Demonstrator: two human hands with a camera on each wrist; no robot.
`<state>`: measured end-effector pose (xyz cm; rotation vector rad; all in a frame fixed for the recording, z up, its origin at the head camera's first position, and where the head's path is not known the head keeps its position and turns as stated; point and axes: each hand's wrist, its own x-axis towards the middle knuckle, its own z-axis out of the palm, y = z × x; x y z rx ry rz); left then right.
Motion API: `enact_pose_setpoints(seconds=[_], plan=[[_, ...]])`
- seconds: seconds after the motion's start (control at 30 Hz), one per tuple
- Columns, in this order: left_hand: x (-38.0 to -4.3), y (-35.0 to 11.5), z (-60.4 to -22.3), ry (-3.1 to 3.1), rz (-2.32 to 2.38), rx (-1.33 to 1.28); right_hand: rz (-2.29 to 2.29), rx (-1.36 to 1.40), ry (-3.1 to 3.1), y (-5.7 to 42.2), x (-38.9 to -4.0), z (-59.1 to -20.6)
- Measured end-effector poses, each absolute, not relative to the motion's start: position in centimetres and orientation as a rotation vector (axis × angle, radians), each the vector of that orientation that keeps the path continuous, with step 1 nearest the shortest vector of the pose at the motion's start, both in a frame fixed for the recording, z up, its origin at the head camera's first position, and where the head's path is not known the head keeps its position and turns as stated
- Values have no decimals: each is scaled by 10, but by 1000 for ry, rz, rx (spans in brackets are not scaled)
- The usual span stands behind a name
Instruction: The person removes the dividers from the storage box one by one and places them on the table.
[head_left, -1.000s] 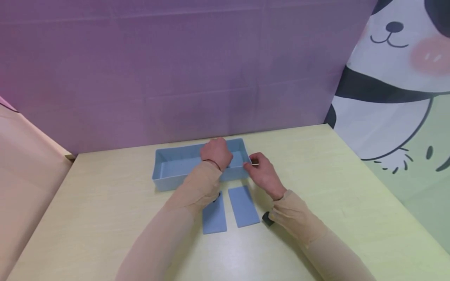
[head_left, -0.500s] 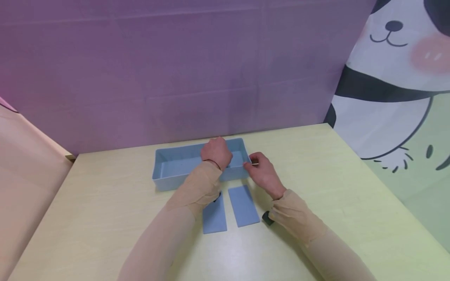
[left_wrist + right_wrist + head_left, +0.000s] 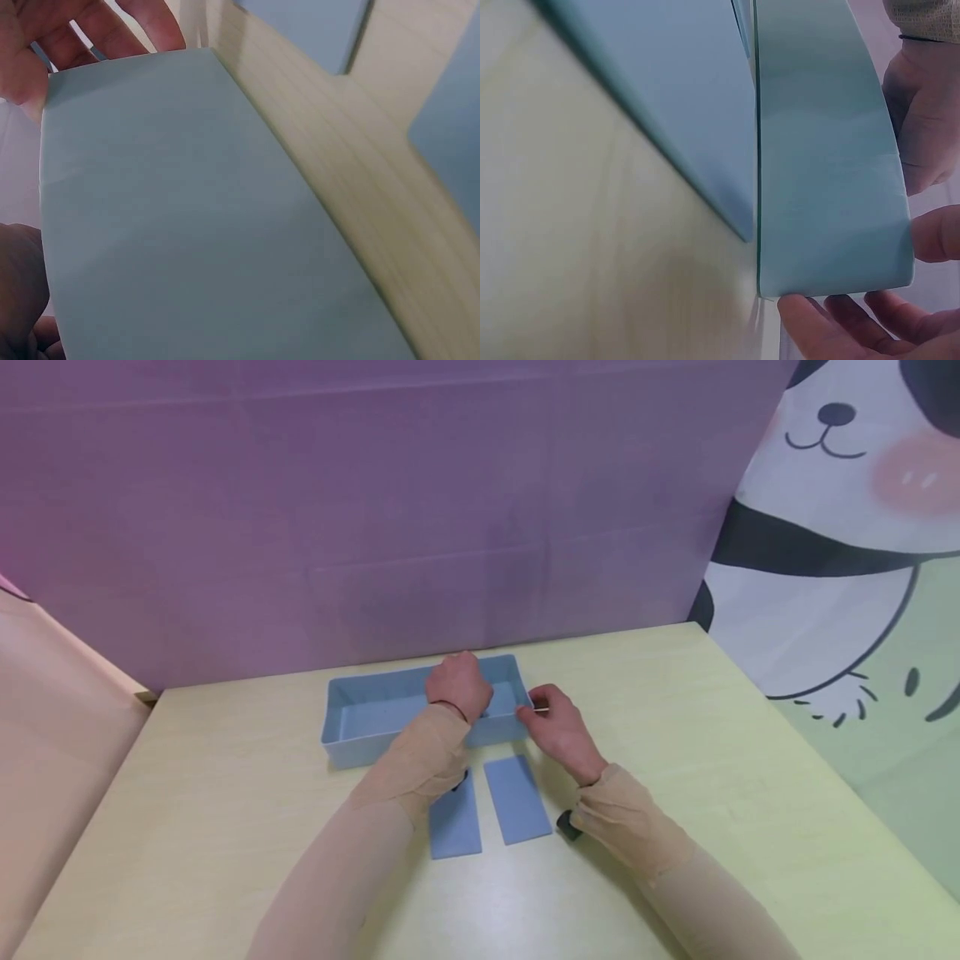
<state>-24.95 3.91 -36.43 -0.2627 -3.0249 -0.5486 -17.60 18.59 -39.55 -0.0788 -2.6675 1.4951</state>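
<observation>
A long light-blue open box [image 3: 367, 750] stands near the back of the table. My left hand [image 3: 459, 685] reaches down inside it with bent fingers; whatever they touch or hold is hidden by the hand and the front wall. My right hand [image 3: 561, 731] grips the box's right end, thumb at the rim and fingers against the outside. The right wrist view shows this right hand [image 3: 870, 330] on the end wall, with the left hand [image 3: 928, 124] behind the long wall. Two flat blue panels, a left one [image 3: 454, 827] and a right one [image 3: 517, 800], lie before the box.
The pale wooden table [image 3: 225, 827] meets a purple cloth backdrop [image 3: 375, 527] just behind the box. A panda-printed cloth [image 3: 817, 635] hangs on the right. A small black object [image 3: 567, 825] sits at the right sleeve, beside the right panel.
Both hands and the box keep the same places relative to each other. The whole head view has shifted very slightly left.
</observation>
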Motion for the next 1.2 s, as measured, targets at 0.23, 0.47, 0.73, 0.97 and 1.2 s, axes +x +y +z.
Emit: enact_pose_setpoints(seconds=[0.23, 0.47, 0.73, 0.97, 1.2], plan=[[-249, 38, -364, -3028, -581, -280, 1480, -69, -2667, 185, -176, -396], [-249, 35, -364, -3035, -611, -285, 1477, -82, -2668, 184, -176, -395], [-250, 35, -362, -3031, -577, -270, 1464, -73, -2661, 182, -176, -395], [-249, 34, -363, -3048, -606, -283, 1464, -65, -2674, 183, -177, -396], [-250, 35, -364, -3038, -581, -305, 1465, -78, -2680, 184, -179, -396]])
